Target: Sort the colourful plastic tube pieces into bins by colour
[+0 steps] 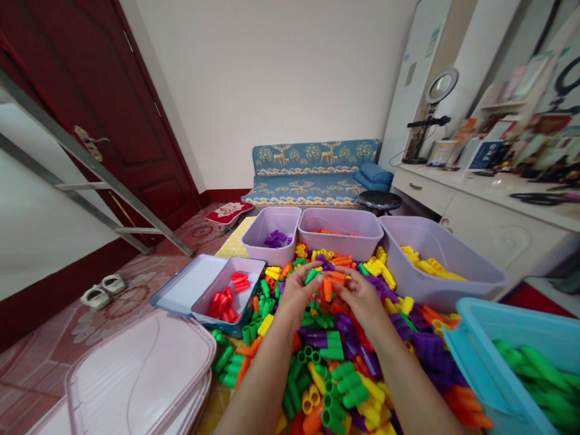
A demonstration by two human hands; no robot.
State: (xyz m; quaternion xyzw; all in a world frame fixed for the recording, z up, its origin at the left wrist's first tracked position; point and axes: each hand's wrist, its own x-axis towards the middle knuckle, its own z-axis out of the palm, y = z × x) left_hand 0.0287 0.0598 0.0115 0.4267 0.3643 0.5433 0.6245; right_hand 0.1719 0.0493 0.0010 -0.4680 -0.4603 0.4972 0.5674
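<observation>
Both hands are raised over a wide heap of plastic tube-shaped building blocks (348,386) in green, yellow, orange, purple and red. My left hand (296,293) is closed, with a small green block (312,276) between thumb and fingers. Right beside it, my right hand (360,296) grips an orange block (328,289) at its fingertips. The two blocks are close together; I cannot tell whether they touch. Past my hands stand a lilac bin with purple blocks (267,251), a lilac bin with orange blocks (342,243) and a larger lilac bin with yellow blocks (480,281).
A lidded box (259,272) with red blocks stands at the left, a turquoise bin (480,362) with green blocks at the right. Pale lids (140,368) are stacked front left. Beyond are a ladder (131,208), a blue sofa (308,187), a black stool (379,200) and a white dresser (426,192).
</observation>
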